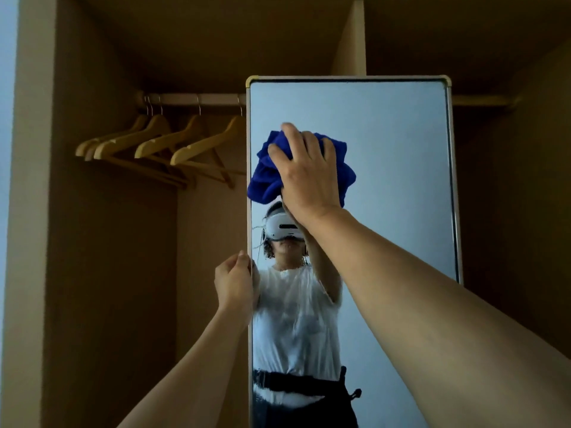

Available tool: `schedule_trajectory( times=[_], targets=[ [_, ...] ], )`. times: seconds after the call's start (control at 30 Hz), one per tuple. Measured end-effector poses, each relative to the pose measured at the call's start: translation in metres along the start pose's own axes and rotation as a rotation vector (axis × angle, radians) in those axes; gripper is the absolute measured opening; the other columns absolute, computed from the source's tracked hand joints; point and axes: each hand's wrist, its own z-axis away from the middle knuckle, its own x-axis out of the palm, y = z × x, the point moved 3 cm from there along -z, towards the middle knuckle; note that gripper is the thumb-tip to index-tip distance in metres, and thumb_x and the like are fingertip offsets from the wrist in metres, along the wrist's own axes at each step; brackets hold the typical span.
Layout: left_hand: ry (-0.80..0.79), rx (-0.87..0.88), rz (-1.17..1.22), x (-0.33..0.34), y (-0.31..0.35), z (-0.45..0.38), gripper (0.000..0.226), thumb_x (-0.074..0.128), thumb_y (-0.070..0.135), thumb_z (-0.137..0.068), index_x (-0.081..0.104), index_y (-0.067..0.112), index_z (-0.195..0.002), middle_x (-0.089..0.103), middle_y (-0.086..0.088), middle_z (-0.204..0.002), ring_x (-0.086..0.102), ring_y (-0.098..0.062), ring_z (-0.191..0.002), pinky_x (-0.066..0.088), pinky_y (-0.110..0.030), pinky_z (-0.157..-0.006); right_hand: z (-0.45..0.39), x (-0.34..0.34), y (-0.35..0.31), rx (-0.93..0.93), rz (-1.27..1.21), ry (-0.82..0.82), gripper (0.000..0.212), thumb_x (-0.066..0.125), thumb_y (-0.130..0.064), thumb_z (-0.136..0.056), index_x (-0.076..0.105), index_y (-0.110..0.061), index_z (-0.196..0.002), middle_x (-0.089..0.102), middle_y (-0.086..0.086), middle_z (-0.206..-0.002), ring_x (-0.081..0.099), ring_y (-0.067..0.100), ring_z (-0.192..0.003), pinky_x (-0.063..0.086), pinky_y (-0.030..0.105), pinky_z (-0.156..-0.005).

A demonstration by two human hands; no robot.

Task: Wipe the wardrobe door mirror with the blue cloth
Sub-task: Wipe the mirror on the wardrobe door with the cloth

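Observation:
The wardrobe door mirror [401,180] stands upright in front of me, framed in pale trim with rounded top corners. A bunched blue cloth [265,177] is pressed against the upper left part of the glass. My right hand [306,174] lies flat over the cloth with its fingers spread, holding it to the mirror. My left hand [236,281] grips the mirror door's left edge at mid height, fingers curled round the frame. The glass reflects a person in a white shirt wearing a headset, with streaks over the lower area.
The open wardrobe [102,242] lies left of the door, with a rail [197,99] carrying several bare wooden hangers [173,143]. A vertical partition [352,35] rises behind the mirror's top. A second compartment [509,180] is on the right.

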Motion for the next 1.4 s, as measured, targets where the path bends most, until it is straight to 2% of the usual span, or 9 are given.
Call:
schedule_trajectory(
  times=[0.27, 0.6, 0.67, 0.8, 0.87, 0.97, 1.13, 1.23, 1.4],
  targets=[
    [0.039, 0.023, -0.051, 0.001, 0.003, 0.005, 0.03, 0.046, 0.023, -0.097, 0.053, 0.01, -0.071, 0.049, -0.011, -0.067, 0.043, -0.024, -0.067, 0.036, -0.038, -0.063, 0.027, 0.004, -0.029, -0.088, 0.04, 0.113, 0.033, 0.066, -0.017, -0.081, 0.066, -0.019, -0.114, 0.062, 0.004, -0.121, 0.058, 0.027, -0.109, 0.045, 0.044, -0.092],
    [0.01, 0.055, 0.02, 0.002, 0.005, 0.01, 0.025, 0.037, -0.002, -0.081, 0.053, 0.011, -0.066, 0.048, -0.008, -0.062, 0.039, -0.02, -0.056, 0.032, -0.031, -0.05, 0.091, 0.002, -0.046, -0.207, -0.095, 0.161, 0.031, 0.048, -0.017, -0.082, 0.07, -0.018, -0.103, 0.064, 0.005, -0.12, 0.06, 0.028, -0.105, 0.045, 0.044, -0.09],
    [0.002, 0.022, 0.097, 0.002, 0.005, 0.011, 0.026, 0.038, 0.003, -0.085, 0.054, 0.011, -0.067, 0.05, -0.007, -0.064, 0.042, -0.02, -0.059, 0.036, -0.033, -0.053, 0.101, 0.002, -0.046, -0.232, -0.108, 0.17, 0.032, 0.045, -0.016, -0.084, 0.071, -0.018, -0.102, 0.064, 0.005, -0.119, 0.06, 0.028, -0.105, 0.044, 0.044, -0.089],
    [0.023, -0.022, 0.098, 0.003, 0.005, 0.01, 0.041, 0.039, 0.041, -0.095, 0.061, 0.008, -0.082, 0.065, -0.011, -0.079, 0.062, -0.024, -0.072, 0.05, -0.04, -0.071, 0.115, 0.002, -0.04, -0.314, -0.096, 0.167, 0.034, 0.042, -0.017, -0.086, 0.07, -0.019, -0.106, 0.064, 0.005, -0.12, 0.058, 0.028, -0.106, 0.038, 0.044, -0.091],
    [0.049, -0.012, 0.058, 0.003, 0.005, 0.01, 0.046, 0.037, 0.045, -0.095, 0.064, 0.008, -0.086, 0.069, -0.014, -0.088, 0.066, -0.028, -0.081, 0.053, -0.043, -0.079, 0.114, 0.0, -0.035, -0.413, -0.078, 0.163, 0.033, 0.043, -0.016, -0.086, 0.069, -0.018, -0.107, 0.063, 0.006, -0.12, 0.057, 0.028, -0.106, 0.04, 0.045, -0.09],
    [0.066, 0.012, 0.042, 0.003, 0.004, 0.008, 0.044, 0.036, 0.042, -0.097, 0.059, 0.01, -0.079, 0.064, -0.014, -0.082, 0.061, -0.025, -0.074, 0.05, -0.037, -0.071, 0.094, -0.002, -0.025, -0.559, 0.003, 0.135, 0.028, 0.047, -0.015, -0.086, 0.068, -0.018, -0.105, 0.063, 0.006, -0.119, 0.058, 0.028, -0.104, 0.04, 0.045, -0.088],
    [0.073, -0.023, 0.012, 0.001, 0.003, 0.009, 0.048, 0.034, 0.046, -0.098, 0.052, 0.008, -0.076, 0.048, -0.011, -0.059, 0.043, -0.019, -0.045, 0.035, -0.023, -0.039, 0.037, -0.008, -0.012, -0.334, 0.072, 0.046, 0.029, 0.062, -0.018, -0.083, 0.066, -0.02, -0.111, 0.057, 0.006, -0.129, 0.055, 0.027, -0.113, 0.042, 0.044, -0.093],
    [0.085, 0.007, -0.035, 0.002, 0.004, 0.011, 0.049, 0.032, 0.048, -0.097, 0.053, 0.009, -0.076, 0.049, -0.015, -0.062, 0.044, -0.021, -0.049, 0.036, -0.027, -0.045, 0.022, -0.007, -0.012, -0.231, 0.016, -0.022, 0.034, 0.06, -0.016, -0.086, 0.061, -0.017, -0.12, 0.042, 0.011, -0.144, 0.046, 0.032, -0.122, 0.036, 0.047, -0.099],
    [0.082, 0.023, -0.077, 0.002, 0.005, 0.013, 0.045, 0.033, 0.041, -0.099, 0.053, 0.009, -0.076, 0.05, -0.014, -0.069, 0.044, -0.024, -0.058, 0.038, -0.032, -0.054, 0.054, -0.002, -0.017, -0.262, -0.013, 0.008, 0.037, 0.068, -0.018, -0.076, 0.067, -0.019, -0.114, 0.058, 0.011, -0.129, 0.056, 0.031, -0.112, 0.043, 0.047, -0.093]
  ],
)
